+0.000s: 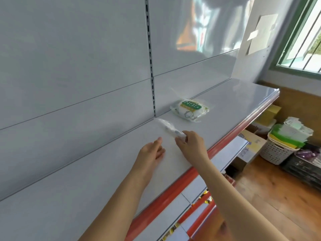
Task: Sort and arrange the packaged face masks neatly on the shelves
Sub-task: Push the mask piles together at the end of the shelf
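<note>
A clear packet holding a white N95 mask (190,110) with a green label lies on the white top shelf (86,188) near the back panel. Closer to me, my right hand (192,145) pinches the near end of a thin, blurred clear mask packet (167,126) that stands on edge and points toward the slotted upright. My left hand (152,151) lies flat on the shelf just left of it, fingers straight, holding nothing.
The shelf has a red front edge (173,190), with lower shelves below. At right on the wooden floor stand a white basket (276,152) heaped with packets, cardboard boxes (251,141) and dark crates (305,169). A barred window (302,37) is at top right.
</note>
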Demonstrator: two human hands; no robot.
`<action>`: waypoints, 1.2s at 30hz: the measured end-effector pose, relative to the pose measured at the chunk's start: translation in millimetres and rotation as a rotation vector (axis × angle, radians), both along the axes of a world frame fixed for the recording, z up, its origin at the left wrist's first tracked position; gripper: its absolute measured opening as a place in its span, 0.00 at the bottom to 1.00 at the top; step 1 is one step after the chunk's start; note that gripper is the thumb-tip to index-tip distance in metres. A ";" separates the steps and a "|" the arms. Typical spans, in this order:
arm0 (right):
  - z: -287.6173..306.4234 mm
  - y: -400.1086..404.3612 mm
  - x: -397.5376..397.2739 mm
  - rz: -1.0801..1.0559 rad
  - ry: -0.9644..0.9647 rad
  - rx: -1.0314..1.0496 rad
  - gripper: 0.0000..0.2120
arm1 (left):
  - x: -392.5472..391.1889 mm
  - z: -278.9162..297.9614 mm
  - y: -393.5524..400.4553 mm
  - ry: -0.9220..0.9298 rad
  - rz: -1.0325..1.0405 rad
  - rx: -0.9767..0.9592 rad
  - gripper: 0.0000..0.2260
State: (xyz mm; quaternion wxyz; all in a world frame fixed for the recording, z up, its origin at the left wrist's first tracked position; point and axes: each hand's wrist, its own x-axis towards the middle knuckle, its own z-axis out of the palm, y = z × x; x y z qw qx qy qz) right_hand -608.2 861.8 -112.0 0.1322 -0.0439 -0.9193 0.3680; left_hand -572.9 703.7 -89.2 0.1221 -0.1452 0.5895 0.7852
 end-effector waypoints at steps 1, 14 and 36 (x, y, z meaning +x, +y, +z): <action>1.3 -3.1 6.0 0.064 0.053 -0.072 0.06 | -6.0 -1.0 2.5 0.000 -0.024 0.041 0.09; 28.5 128.5 -114.0 -0.105 -0.092 0.115 0.27 | -78.7 4.4 17.5 0.001 0.109 -0.079 0.07; 98.6 26.1 -160.9 0.661 -0.328 -0.482 0.22 | -97.9 38.9 -29.5 0.148 0.116 -0.025 0.16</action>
